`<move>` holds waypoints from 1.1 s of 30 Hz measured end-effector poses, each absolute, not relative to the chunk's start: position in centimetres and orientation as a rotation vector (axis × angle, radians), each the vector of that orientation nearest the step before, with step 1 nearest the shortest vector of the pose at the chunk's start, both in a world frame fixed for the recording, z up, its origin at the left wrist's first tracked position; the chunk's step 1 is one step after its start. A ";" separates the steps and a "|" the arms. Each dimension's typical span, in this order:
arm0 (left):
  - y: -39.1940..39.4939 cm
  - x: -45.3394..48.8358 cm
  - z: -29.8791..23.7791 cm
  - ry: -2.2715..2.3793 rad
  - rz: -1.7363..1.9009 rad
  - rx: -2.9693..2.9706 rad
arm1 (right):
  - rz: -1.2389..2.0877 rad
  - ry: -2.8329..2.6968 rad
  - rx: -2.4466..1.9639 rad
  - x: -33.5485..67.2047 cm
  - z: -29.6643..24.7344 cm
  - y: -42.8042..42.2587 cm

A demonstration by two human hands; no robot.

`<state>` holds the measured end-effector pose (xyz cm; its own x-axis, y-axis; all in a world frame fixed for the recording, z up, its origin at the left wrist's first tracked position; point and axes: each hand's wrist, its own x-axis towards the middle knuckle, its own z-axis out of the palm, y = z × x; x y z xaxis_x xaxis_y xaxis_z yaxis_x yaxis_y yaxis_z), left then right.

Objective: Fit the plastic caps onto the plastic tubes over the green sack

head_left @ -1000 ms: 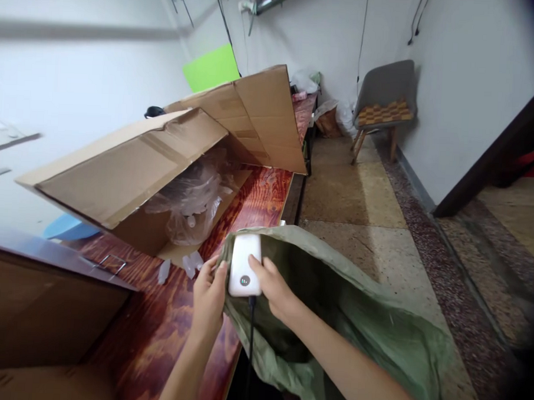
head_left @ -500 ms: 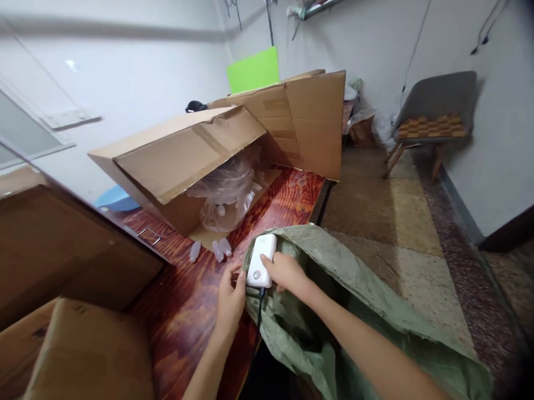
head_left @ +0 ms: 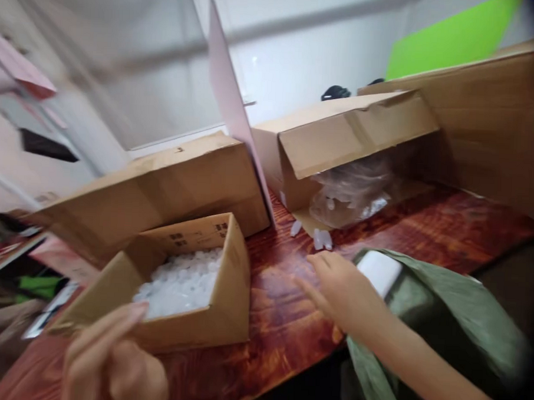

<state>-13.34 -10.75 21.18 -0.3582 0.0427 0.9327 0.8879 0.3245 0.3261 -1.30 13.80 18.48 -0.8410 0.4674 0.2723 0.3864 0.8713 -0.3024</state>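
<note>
My left hand (head_left: 114,358), blurred, is at the front corner of an open cardboard box (head_left: 232,281) with small white translucent pieces (head_left: 183,285) inside. Its fingers are partly bent and apart, with nothing seen between them. Above the red wood-grain table, my right hand (head_left: 343,280) stretches its fingers leftward and looks bare of any object. Just beyond its fingertips lie a few small translucent bottles (head_left: 322,239). Behind my right wrist, a white rectangular device (head_left: 379,271) rests on the rim of a green woven sack (head_left: 457,302); my forearm covers part of it.
A large cardboard box (head_left: 340,145) lies on its side, with a clear plastic bag (head_left: 351,195) in its mouth. A pale upright panel (head_left: 236,98) separates it from another closed box (head_left: 161,183). The table (head_left: 287,336) ends at a front edge above the sack.
The view has swung left, bringing the box of white pieces into sight. Both hands have left the white device and moved left; my right hand has let go of it.
</note>
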 end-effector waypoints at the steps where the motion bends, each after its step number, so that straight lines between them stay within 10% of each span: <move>1: -12.2 -14.7 21.6 -1.718 -1.088 -0.712 | 0.359 -2.589 -0.316 -2.5 19.4 11.7; 5: -17.3 -19.6 21.6 -1.981 -0.802 -0.417 | 0.395 -2.238 0.366 -7.8 20.6 3.8; 19: -24.6 -22.0 23.7 -2.196 -0.763 -0.799 | 0.725 -1.937 0.426 -9.4 16.7 5.4; 33: -14.3 -19.7 32.7 -1.777 -0.550 -1.496 | 1.215 -1.631 -0.199 -8.2 14.0 9.4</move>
